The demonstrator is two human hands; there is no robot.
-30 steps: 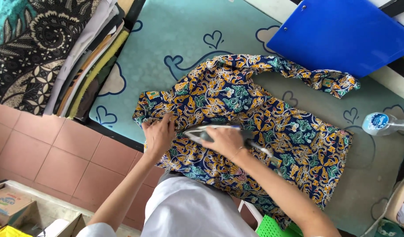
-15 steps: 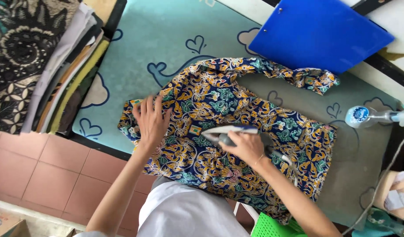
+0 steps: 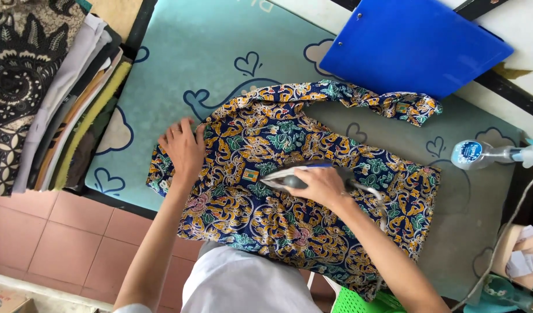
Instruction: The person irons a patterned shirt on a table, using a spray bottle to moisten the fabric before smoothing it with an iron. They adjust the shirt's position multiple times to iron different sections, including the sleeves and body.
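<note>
**Iron gripped on patterned shirt; other hand laid flat**

The right hand (image 3: 323, 185) is seen clenched around the handle of an iron (image 3: 289, 178), whose pointed sole is pressed onto a batik shirt (image 3: 313, 232) of blue, yellow and green. The fingers are wrapped fully over the handle, and much of the iron is hidden beneath them. A white cord (image 3: 377, 204) is seen trailing from the iron across the cloth.

The left hand (image 3: 184, 148) is laid open and flat, fingers spread, on the shirt's left edge; nothing is gripped by it.

The shirt is spread across the middle of a padded desk (image 3: 220, 64) covered in a pale teal sheet printed with hearts and cloud outlines. One sleeve (image 3: 394, 104) is stretched toward the upper right, where it is touched by a blue clipboard (image 3: 414, 43). A clear spray bottle (image 3: 486, 153) with a blue cap is laid on its side near the desk's right edge, apart from the shirt.

A stack of folded fabrics (image 3: 52, 98) is found at the left of the desk. Pink floor tiles (image 3: 52, 232) are visible below, and a green plastic basket (image 3: 359, 301) is partly seen at the bottom edge.
</note>
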